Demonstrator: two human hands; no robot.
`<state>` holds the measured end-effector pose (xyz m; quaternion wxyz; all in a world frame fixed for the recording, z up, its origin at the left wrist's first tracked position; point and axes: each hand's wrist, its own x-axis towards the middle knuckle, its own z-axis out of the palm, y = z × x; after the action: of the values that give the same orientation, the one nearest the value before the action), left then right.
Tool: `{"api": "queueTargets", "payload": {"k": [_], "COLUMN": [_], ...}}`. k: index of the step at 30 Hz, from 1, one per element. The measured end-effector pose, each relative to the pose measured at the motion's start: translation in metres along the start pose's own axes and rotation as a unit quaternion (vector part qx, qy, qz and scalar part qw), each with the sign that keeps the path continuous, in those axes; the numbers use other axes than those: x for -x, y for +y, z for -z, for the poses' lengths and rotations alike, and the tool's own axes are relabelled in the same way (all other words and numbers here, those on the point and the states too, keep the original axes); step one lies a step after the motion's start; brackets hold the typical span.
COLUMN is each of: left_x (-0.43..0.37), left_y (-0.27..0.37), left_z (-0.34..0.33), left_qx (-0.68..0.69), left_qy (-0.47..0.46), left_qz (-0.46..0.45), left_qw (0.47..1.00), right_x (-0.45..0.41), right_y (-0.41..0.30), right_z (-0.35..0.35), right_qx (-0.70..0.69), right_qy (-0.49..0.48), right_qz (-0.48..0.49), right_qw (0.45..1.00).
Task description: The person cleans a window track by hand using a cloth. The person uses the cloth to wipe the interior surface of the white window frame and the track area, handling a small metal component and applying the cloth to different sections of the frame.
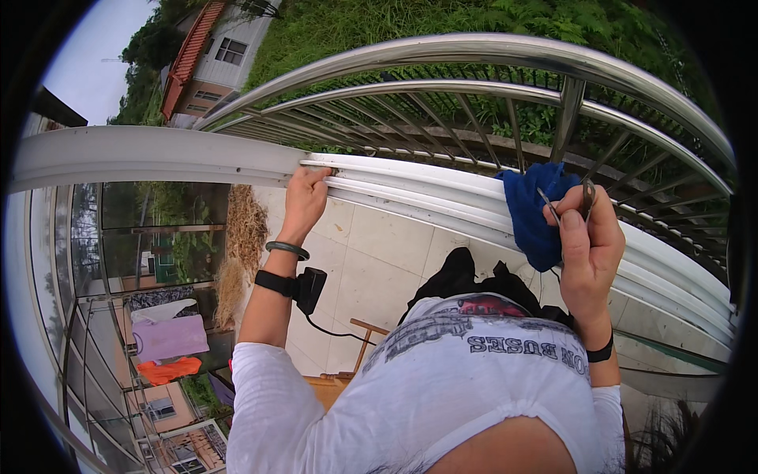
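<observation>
My left hand (306,195) rests at the corner of a white window frame (414,185) with grooved sliding tracks. Its index finger reaches into a track beside a small dark patch of dirt (334,172), and I see nothing held in it. On the right, my right hand (589,249) pinches a small thin metal tool (549,204) between thumb and fingers; it may be tweezers, but the fingers hide part of it. A blue cloth (533,219) is draped over the frame just left of that hand, partly behind it.
Beyond the frame runs a stainless steel railing (474,50), with grass (367,29) behind it. Below are a tiled floor (385,237), a pile of dry straw (243,228) and a wooden chair (361,349). A black device (311,290) with a cable is strapped to my left wrist.
</observation>
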<state>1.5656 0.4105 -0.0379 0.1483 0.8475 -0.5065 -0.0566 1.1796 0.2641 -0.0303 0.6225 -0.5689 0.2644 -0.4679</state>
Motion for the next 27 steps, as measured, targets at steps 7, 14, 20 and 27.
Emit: {"api": "queueTargets", "payload": {"k": [7,14,20,27], "left_x": [-0.003,-0.005,0.0,-0.002], "left_y": [-0.003,-0.02,-0.015,-0.006], "left_z": [0.002,-0.002,-0.006,-0.002], "left_qx": [-0.016,-0.032,-0.034,-0.028], "left_qy": [-0.016,0.023,0.048,0.027], "left_qz": [0.073,0.097,0.011,-0.006], "left_qw": [0.997,0.994,0.998,0.999], "right_x": [0.001,0.002,0.001,0.002], "right_y": [-0.001,0.0,-0.003,0.001], "right_z": [0.002,0.0,-0.005,-0.002], "right_qx": [0.012,0.019,0.038,0.064], "right_qy": [-0.015,-0.013,-0.023,-0.012], "right_qz": [-0.006,0.009,-0.003,0.031], "right_qw": [1.0,1.0,0.999,0.997]}}
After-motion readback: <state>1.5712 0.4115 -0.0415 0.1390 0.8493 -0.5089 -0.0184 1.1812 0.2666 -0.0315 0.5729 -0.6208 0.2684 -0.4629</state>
